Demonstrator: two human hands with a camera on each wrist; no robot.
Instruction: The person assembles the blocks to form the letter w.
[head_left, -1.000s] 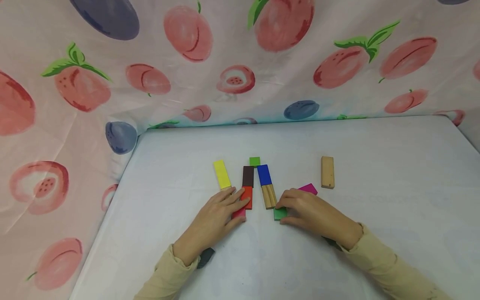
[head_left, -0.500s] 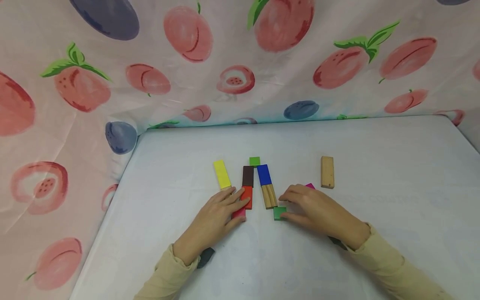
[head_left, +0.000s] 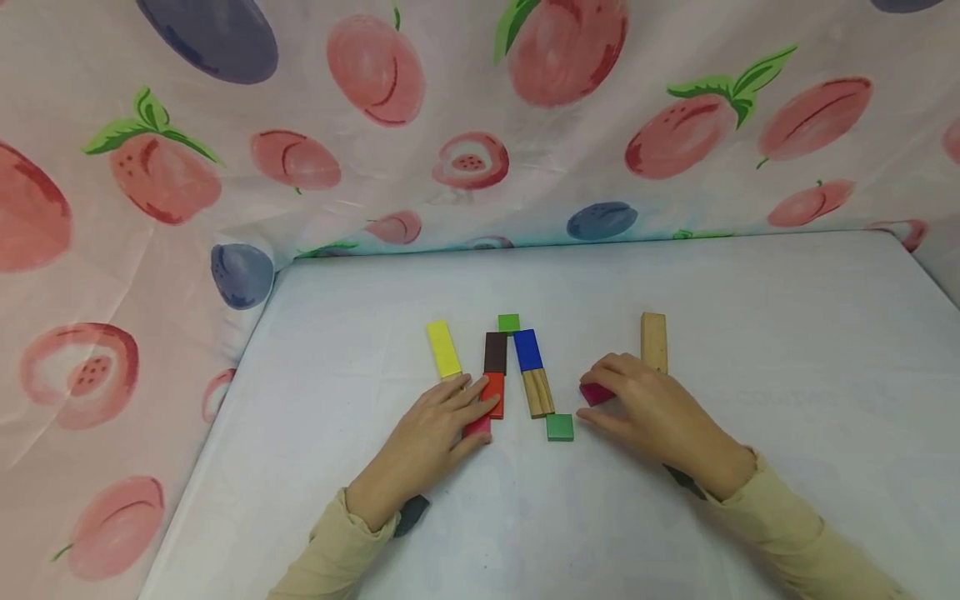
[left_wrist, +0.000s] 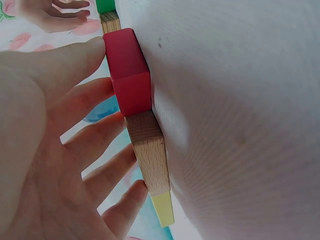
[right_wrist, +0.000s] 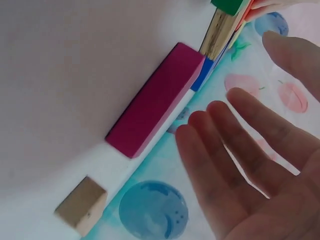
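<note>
My left hand (head_left: 431, 423) lies over the left side of the block shape, fingers spread. In the left wrist view its thumb and fingertips touch a pinkish-red block (left_wrist: 131, 72) and a plain wooden block (left_wrist: 152, 157). Beyond them a yellow block (head_left: 445, 350) continues that row. My right hand (head_left: 652, 412) hovers, fingers extended, at a magenta block (head_left: 596, 394), partly covering it in the head view. The right wrist view shows a gap between the fingertips and that block. Just left of the right hand lies a green block (head_left: 559, 427), touching a striped wooden block (head_left: 538, 393).
Inside the shape are an orange-red block (head_left: 495, 393), a dark brown block (head_left: 496, 352), a blue block (head_left: 528, 350) and a light green block (head_left: 509, 322). A lone wooden block (head_left: 655, 340) lies behind the right hand. Fruit-print cloth (head_left: 472, 100) hangs behind the white table (head_left: 375, 292).
My right hand has let go of the green block, leaving it against the striped wooden block, and has moved right to the magenta block. The left hand has stayed in place.
</note>
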